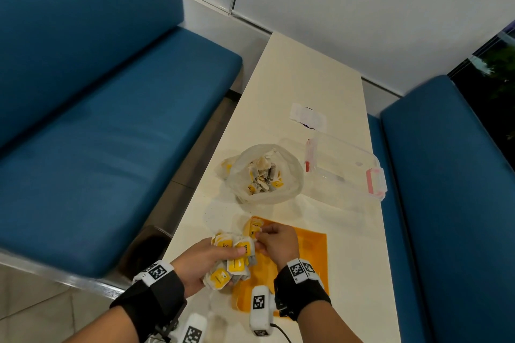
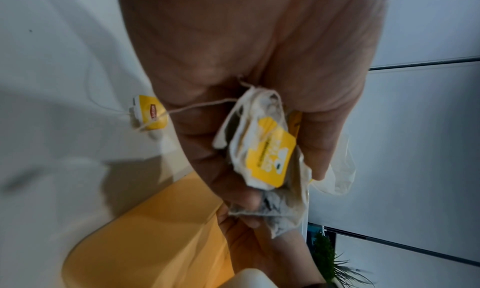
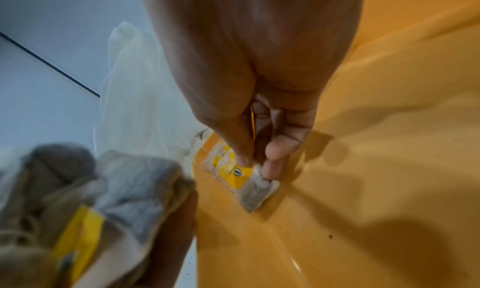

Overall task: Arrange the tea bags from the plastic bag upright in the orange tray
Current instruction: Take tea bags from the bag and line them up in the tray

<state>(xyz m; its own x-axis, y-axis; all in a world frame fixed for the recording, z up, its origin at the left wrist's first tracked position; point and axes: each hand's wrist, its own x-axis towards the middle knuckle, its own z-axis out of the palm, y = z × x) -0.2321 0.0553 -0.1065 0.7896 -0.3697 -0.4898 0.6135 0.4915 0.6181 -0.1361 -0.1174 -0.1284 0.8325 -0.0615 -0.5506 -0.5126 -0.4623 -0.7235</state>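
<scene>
The orange tray lies on the white table near me. My left hand grips a bunch of tea bags with yellow tags at the tray's left edge; the wrist view shows the bunch in the curled fingers and one tag dangling on its string. My right hand pinches a single tea bag between thumb and fingertips, low over the tray's far left corner. A few tea bags stand there. The plastic bag sits open beyond the tray with several tea bags inside.
A clear plastic box with pink latches stands right of the bag. A small white packet lies farther back. Blue bench seats flank the narrow table on both sides.
</scene>
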